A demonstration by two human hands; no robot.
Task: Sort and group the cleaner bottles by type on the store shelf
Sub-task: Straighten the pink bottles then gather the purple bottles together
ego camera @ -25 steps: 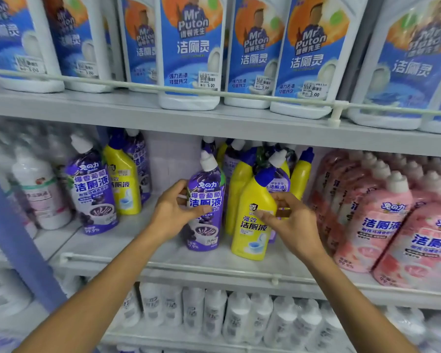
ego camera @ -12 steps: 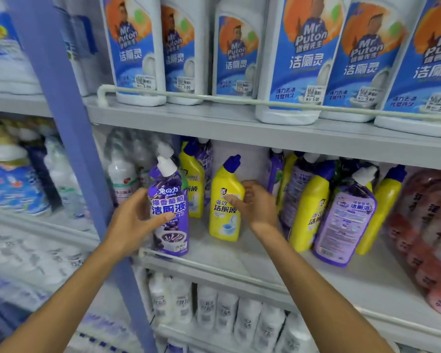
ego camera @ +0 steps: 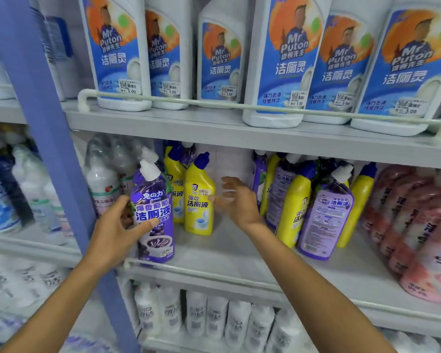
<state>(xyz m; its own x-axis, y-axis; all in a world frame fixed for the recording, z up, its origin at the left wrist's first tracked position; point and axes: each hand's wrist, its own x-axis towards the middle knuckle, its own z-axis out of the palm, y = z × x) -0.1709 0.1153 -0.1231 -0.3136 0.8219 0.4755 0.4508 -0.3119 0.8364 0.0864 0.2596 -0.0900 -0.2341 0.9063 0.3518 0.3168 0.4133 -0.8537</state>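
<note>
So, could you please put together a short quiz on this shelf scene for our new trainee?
1. True or false: the left hand holds a purple bottle.
2. What colour is the cap of the yellow bottle nearest the right hand? A white, B blue, C red.
3. Fill the gap: the pink bottles stand at the ___ end of the middle shelf.
Key: 1 true; 2 B; 3 right.
</note>
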